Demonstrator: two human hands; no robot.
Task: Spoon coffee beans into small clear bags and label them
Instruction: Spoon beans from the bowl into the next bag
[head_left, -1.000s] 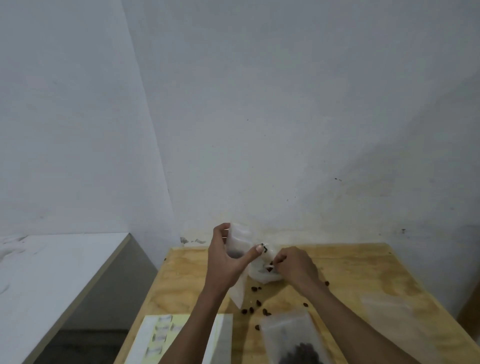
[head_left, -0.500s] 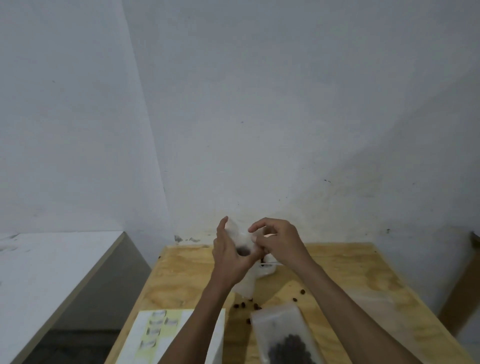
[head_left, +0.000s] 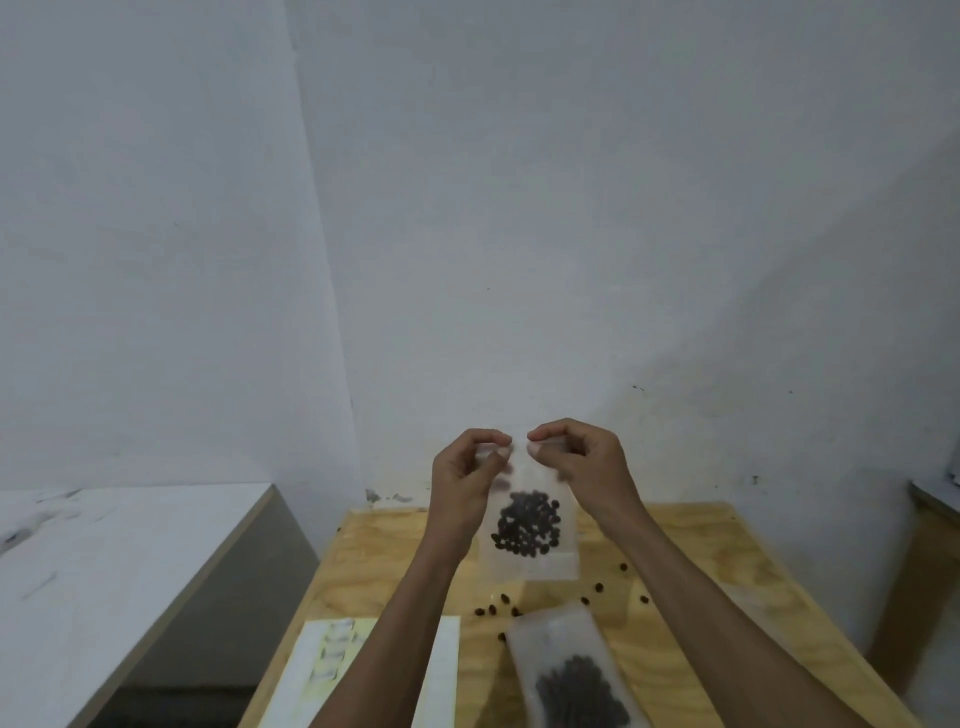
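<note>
Plywood tabletop (head_left: 727, 551), far edge against wall; free room at right. Label sheet (head_left: 332, 670) near-left, filled bag (head_left: 571, 670) near-centre. Held bag (head_left: 530, 525), beans inside, hangs above tabletop; left hand (head_left: 467, 478) and right hand (head_left: 582, 462) each pinch its top edge. Risk: top slips, more loose beans (head_left: 498, 605) scatter.
</note>
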